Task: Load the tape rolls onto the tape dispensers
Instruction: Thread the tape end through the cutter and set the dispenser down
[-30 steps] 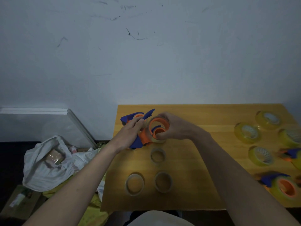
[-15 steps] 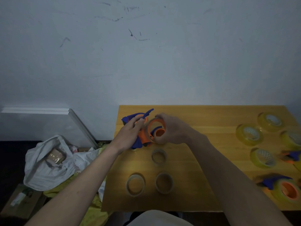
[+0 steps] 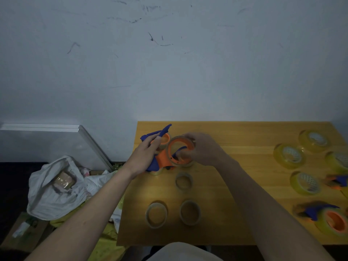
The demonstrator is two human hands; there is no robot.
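Note:
An orange and blue tape dispenser is held above the far left part of the wooden table. My left hand grips its blue handle. My right hand is closed on a roll around the dispenser's orange hub. A second blue and orange dispenser lies just behind them. Three empty brownish tape cores lie nearer to me. Several yellow tape rolls sit at the right.
A loaded dispenser lies at the table's near right corner, and another dispenser shows at the right edge. Left of the table, on the floor, are a white bag and a grey panel against the wall.
My right hand has shifted slightly right on the hub, showing more of the orange ring. My left hand keeps its grip on the handle. The view has shifted slightly.

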